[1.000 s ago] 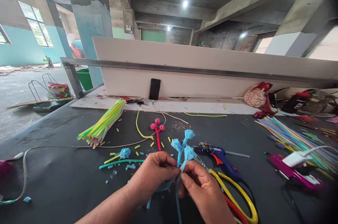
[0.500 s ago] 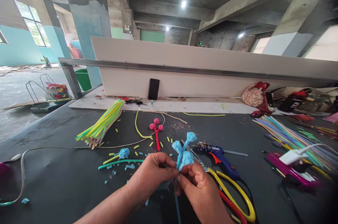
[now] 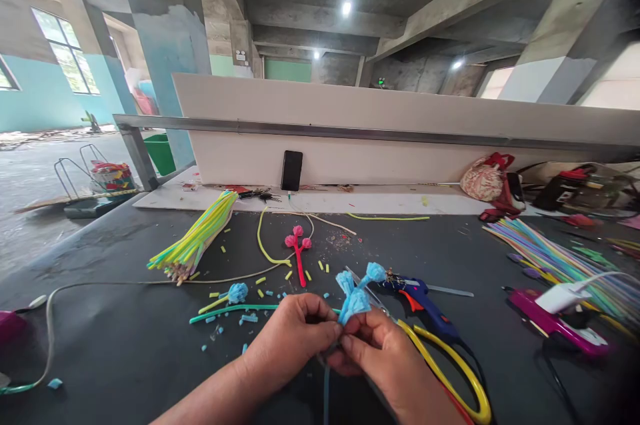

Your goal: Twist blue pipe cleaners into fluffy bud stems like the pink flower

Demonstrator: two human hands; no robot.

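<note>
A blue fuzzy stem with three puffy heads (image 3: 356, 298) stands up between my two hands near the middle front of the table. My left hand (image 3: 300, 328) pinches its base between thumb and fingers. My right hand (image 3: 383, 351) grips the same base from the other side, fingers curled. A thin blue strand (image 3: 327, 391) hangs below the fingers. Behind them lies a red stem with three pink balls (image 3: 300, 258). To the left are a blue ball on a yellow-green stem (image 3: 237, 292) and a long green stem (image 3: 225, 310).
Scissors with yellow handles (image 3: 463, 365) and a blue glue gun (image 3: 433, 311) lie right of my hands. Bundled stems sit at left (image 3: 200, 238) and right (image 3: 565, 258). A magenta power strip (image 3: 530, 311) is at right; a phone (image 3: 291, 171) leans on the back board.
The blue three-headed stem has tilted to the right, and its heads have shifted right and slightly down. My hands still hold its base. The view has shifted slightly.
</note>
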